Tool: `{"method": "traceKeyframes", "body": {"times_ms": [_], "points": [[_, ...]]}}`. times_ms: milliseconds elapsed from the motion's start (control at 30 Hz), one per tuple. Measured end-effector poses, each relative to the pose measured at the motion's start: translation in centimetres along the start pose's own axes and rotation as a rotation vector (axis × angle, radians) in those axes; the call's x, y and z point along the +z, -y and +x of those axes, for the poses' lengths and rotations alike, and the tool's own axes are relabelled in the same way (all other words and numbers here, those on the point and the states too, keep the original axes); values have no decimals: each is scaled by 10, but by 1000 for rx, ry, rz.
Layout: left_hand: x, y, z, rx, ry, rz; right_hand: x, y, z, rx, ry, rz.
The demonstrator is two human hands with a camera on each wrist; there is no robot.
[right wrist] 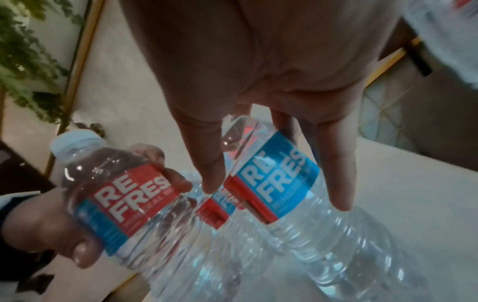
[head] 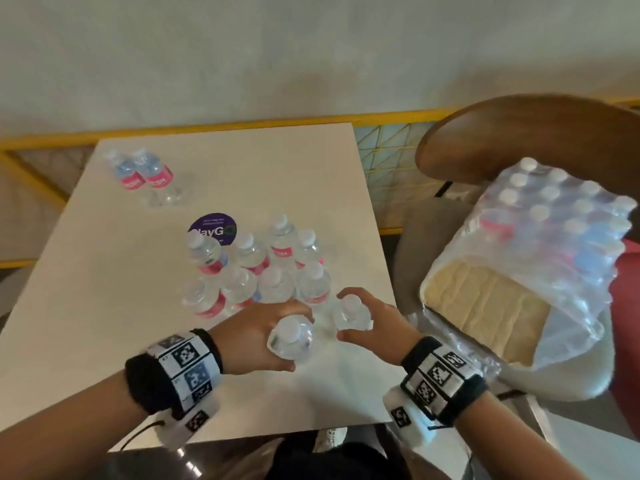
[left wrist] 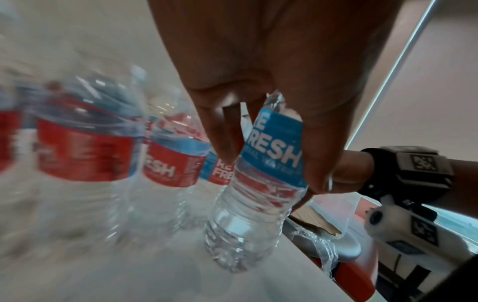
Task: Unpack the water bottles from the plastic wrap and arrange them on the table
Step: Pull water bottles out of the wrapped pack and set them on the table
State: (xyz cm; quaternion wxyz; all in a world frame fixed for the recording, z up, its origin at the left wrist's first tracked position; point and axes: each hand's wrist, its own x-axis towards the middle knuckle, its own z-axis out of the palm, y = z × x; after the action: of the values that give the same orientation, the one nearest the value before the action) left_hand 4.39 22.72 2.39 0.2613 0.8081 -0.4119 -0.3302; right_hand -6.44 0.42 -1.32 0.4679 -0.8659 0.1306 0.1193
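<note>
My left hand [head: 254, 336] grips a clear water bottle [head: 291, 337] round its label, tilted, just in front of the group. In the left wrist view my fingers [left wrist: 225, 130] wrap that bottle [left wrist: 256, 188], its base close to the white table [head: 104, 306]. My right hand [head: 379, 323] holds a second bottle [head: 351, 313] upright beside it, with fingers [right wrist: 336, 163] spread round its blue and red label [right wrist: 279, 179]. Several bottles [head: 263, 268] stand grouped behind my hands. The wrapped pack [head: 561, 230] sits on a chair to the right, torn open at its near end.
Two bottles [head: 145, 174] stand close together at the table's far left corner. A purple round sticker [head: 213, 225] lies behind the group. The wooden-backed chair [head: 519, 133] holds the pack on a cardboard tray [head: 485, 306]. A yellow rail [head: 207, 129] runs behind the table.
</note>
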Motion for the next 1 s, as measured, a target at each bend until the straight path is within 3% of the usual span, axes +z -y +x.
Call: {"method": "traceKeyframes", "body": {"times_ms": [100, 200, 300, 433, 600, 700, 733, 800, 900, 1000], "points": [[1, 29, -28, -92, -56, -89, 13, 13, 9, -37, 78, -12], [8, 54, -43, -181, -202, -206, 26, 24, 17, -46, 89, 6], [20, 65, -44, -251, -338, -248, 38, 29, 20, -62, 77, 0], [27, 64, -35, -300, -419, -282, 40, 23, 16, -37, 96, -74], [9, 69, -47, -398, -227, -170, 32, 20, 12, -18, 107, -68], [-27, 55, -65, -500, 111, 232, 14, 25, 3, 0, 67, -74], [-42, 47, -69, -497, 175, 359, 3, 24, -1, 26, 24, -58], [-68, 25, -68, -407, 154, 502, -23, 17, -9, 96, -79, -23], [-82, -25, -37, -239, 28, 485, -63, -11, -22, 226, -239, -62], [-67, -91, 15, -38, 33, 397, -95, -43, -34, 363, -387, -85]]}}
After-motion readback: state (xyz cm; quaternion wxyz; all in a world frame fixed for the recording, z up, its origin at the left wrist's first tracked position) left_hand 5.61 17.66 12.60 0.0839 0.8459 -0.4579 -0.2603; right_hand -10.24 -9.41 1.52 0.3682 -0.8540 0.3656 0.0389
